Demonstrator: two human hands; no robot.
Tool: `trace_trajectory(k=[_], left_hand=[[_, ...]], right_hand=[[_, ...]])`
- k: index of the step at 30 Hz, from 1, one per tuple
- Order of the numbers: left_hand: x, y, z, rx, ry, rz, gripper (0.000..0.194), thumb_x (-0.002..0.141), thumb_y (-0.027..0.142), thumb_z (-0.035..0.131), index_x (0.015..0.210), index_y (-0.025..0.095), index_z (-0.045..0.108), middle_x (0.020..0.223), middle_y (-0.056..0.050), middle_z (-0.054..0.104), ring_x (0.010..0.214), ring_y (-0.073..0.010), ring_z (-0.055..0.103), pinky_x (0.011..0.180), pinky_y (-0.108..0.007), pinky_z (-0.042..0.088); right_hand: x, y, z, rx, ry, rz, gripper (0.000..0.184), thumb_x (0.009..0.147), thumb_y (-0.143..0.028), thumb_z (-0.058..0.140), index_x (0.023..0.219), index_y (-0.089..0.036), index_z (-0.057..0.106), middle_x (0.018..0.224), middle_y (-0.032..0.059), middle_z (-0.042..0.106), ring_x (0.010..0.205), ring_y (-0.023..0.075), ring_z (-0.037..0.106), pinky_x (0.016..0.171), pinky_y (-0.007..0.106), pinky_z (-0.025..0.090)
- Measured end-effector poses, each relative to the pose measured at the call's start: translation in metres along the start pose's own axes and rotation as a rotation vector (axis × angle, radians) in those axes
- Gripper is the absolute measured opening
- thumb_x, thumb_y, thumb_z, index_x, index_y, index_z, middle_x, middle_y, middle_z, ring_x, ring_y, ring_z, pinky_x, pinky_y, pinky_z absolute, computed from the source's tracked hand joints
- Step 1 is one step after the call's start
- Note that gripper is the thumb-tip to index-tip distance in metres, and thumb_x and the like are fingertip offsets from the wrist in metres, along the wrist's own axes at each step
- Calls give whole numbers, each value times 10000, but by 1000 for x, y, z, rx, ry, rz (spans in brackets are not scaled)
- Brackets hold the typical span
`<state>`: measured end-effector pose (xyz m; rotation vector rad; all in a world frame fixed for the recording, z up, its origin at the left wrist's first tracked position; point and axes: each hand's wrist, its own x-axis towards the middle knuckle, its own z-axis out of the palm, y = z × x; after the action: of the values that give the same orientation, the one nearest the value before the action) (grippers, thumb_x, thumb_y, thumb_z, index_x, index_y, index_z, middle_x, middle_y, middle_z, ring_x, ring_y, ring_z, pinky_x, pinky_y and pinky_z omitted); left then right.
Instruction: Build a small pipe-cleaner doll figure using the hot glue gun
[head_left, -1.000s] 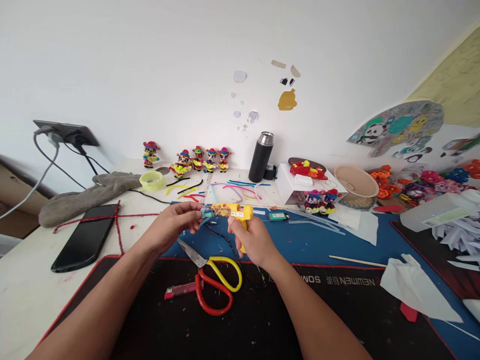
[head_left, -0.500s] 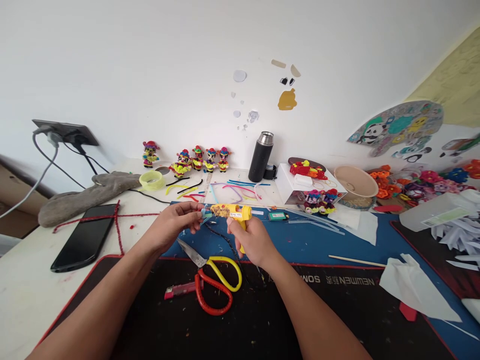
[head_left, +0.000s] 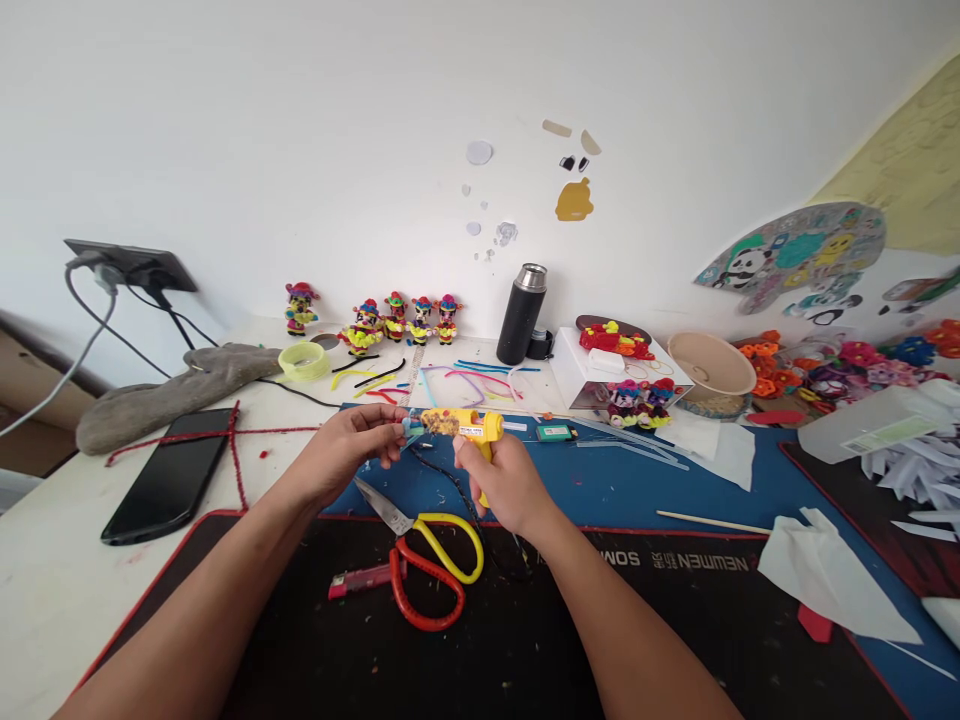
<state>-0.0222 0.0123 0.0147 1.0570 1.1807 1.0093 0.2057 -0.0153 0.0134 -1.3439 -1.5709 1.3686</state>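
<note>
Little has shifted since a second ago: the yellow glue gun (head_left: 454, 422) sits a touch further left, its rear end slightly nearer the left hand (head_left: 352, 445), while the scissors (head_left: 403, 523) lie where they lay. We see the gun held above the bench (head_left: 45, 600), its long axis running left to right and nearly level across our view. The right hand (head_left: 506, 480) has its grip wrapped around the gun's handle, below the barrel; a pale glue stick (head_left: 514, 426) juts from the rear, to the right. The nozzle end points left, straight at the fingertips of the left hand, which is the nearer of the two to that end. There the left grip is narrow, pinched on a small blue piece (head_left: 412, 427) that lies just in front of the nozzle. Whether the two touch, we cannot tell, as fingers hide part of the piece.

For the lettering, we turn first to the black mat (head_left: 525, 640) beneath the forearms: its print appears to read "NEWMEN", with "SOM" further left, that word seemingly cut off by the right forearm. The small characters between them defeat us. A white label (head_left: 471, 431) on the gun bears print too fine to read, as do the green pack (head_left: 555, 433) behind it and the label on the clear container (head_left: 885, 435) at far right.
</note>
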Motion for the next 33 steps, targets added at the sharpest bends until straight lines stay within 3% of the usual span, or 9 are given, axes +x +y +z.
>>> trace_trajectory(k=[33], left_hand=[[1,-2,-2,6,-31,1,368,605,357,925,887,173,776,638,3,711,557,-142,607,532,-238,484]], right_hand=[[0,1,0,41,12,-18,402,952,-554,559,724,-224,572,418,-58,508,341,123,501,417,229,404]])
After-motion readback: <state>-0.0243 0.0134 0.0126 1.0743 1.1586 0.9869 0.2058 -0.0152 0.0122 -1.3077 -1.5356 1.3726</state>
